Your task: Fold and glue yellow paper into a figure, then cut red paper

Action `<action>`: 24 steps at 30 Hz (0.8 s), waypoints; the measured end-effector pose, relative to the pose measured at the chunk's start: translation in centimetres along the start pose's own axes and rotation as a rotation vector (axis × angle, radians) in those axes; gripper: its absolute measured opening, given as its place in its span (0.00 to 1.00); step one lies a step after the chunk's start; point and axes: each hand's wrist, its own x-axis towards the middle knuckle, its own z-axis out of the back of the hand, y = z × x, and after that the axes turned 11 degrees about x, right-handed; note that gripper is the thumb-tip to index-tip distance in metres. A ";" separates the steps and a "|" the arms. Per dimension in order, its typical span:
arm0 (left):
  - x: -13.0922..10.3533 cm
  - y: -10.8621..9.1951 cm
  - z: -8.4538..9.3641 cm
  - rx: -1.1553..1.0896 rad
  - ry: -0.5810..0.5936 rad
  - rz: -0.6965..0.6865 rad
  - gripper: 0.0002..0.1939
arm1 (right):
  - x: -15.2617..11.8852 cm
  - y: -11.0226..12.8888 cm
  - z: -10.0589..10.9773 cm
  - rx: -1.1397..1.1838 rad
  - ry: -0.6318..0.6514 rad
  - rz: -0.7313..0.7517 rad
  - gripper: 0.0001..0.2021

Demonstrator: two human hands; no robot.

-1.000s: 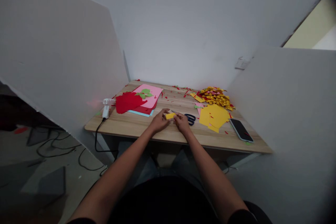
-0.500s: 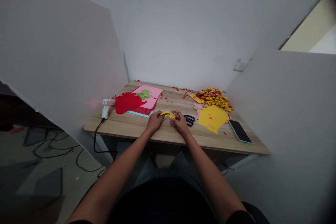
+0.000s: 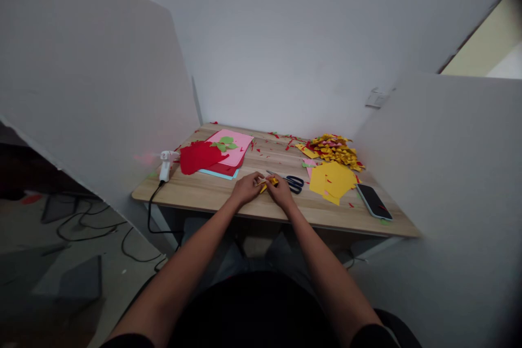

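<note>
Near the table's front edge, my left hand and my right hand pinch a small folded piece of yellow paper between them. The fingers hide much of it. Dark-handled scissors lie just right of my right hand, their blades partly behind its fingers. Farther right are flat yellow sheets, with a heap of folded yellow, red and pink pieces behind them. To the left, red paper and a pink sheet with green leaf-shaped cutouts are stacked.
A white glue gun stands at the table's left edge, its black cord hanging down. A phone lies at the right. Red scraps dot the table. Panels rise on both sides, and cables lie on the floor at left.
Both hands have drawn closer together. The yellow piece, earlier spread out between them, is now more folded and more covered by the fingers. The view has shifted slightly.
</note>
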 end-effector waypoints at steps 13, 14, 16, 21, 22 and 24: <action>1.0 1.8 -1.0 -0.191 -0.059 0.026 0.07 | -0.1 0.0 0.1 -0.026 0.004 -0.033 0.14; 1.0 1.8 -1.0 -0.208 -0.064 0.019 0.07 | 0.0 0.0 0.1 -0.039 -0.009 -0.030 0.14; 1.0 1.6 -1.1 -0.246 -0.071 -0.002 0.09 | 0.0 0.0 0.1 -0.075 -0.036 -0.019 0.14; 1.0 1.3 -1.1 -0.328 -0.062 -0.033 0.15 | -0.1 0.2 -0.4 -0.160 -0.015 0.019 0.13; 1.0 1.2 -1.1 -0.338 -0.063 -0.029 0.14 | -0.1 0.3 -0.4 -0.171 -0.012 0.023 0.13; 1.0 1.1 -1.0 -0.351 -0.072 -0.024 0.13 | -0.2 0.5 -0.4 -0.188 -0.018 0.027 0.14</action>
